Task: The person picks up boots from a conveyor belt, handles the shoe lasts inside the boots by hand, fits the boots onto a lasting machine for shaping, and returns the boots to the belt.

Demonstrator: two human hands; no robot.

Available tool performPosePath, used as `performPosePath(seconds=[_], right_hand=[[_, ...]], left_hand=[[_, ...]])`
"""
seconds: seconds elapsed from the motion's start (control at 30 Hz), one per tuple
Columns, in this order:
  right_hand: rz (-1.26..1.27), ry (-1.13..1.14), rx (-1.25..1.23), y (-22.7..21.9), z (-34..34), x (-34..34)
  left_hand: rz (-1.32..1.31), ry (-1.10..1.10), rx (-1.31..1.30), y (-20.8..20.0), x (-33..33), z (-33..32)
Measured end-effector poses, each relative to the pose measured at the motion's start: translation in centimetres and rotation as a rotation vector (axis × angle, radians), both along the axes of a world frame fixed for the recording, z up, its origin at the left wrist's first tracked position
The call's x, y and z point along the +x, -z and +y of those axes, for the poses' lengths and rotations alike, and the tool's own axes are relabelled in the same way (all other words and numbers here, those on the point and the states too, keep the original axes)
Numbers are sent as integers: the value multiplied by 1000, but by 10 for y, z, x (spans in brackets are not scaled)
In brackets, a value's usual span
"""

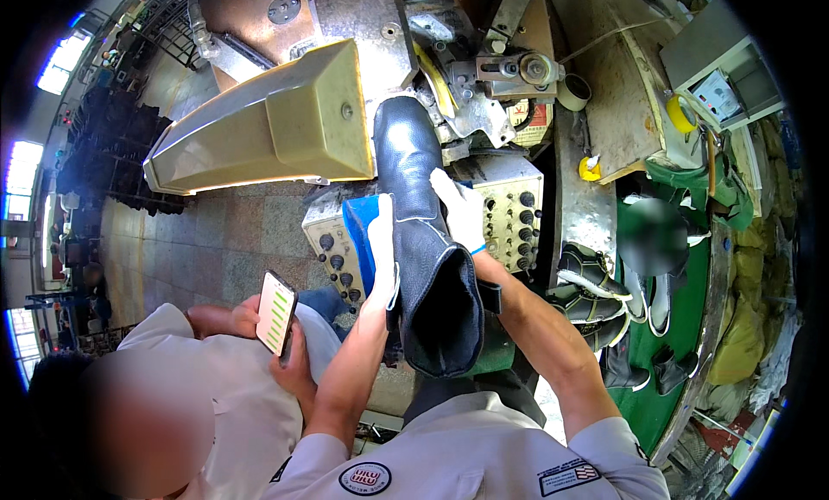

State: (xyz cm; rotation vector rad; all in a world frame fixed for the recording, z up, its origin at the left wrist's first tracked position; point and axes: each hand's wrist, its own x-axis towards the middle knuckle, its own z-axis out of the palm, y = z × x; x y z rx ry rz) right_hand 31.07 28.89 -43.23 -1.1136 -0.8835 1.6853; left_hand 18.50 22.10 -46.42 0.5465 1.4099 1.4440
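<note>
- Black, grained leather boot [419, 228] with a glossy toe is at the centre, toe toward twelve o'clock, open shaft toward six.
- White-gloved left hand [381, 251] is against its nine-o'clock side; its fingers are mostly hidden, so whether they close cannot be told.
- White-gloved right hand [462, 211] holds the three-o'clock side, fingers together, clamped at the ankle.
- It will probably handle as moderately heavy, stiff and slippery at the toe, softer at the shaft, hardly fragile.
- Both sides of the ankle look the surest hold.
- Angular beige cover [237, 137] is just beside the toe, toward ten o'clock.
</note>
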Motion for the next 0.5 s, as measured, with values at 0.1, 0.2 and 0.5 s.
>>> performPosePath(seconds=[0.1,0.2,0.5], right_hand=[[-10,-7,7,2,0,-1],[-42,20,-8,-4,-5,1],[53,-93,-53,-16,-13,13]], left_hand=[[-87,-43,-14,-1,1,-1],[-204,-42,-30,-22,10,-5],[227,-9,16,41,-26,-24]])
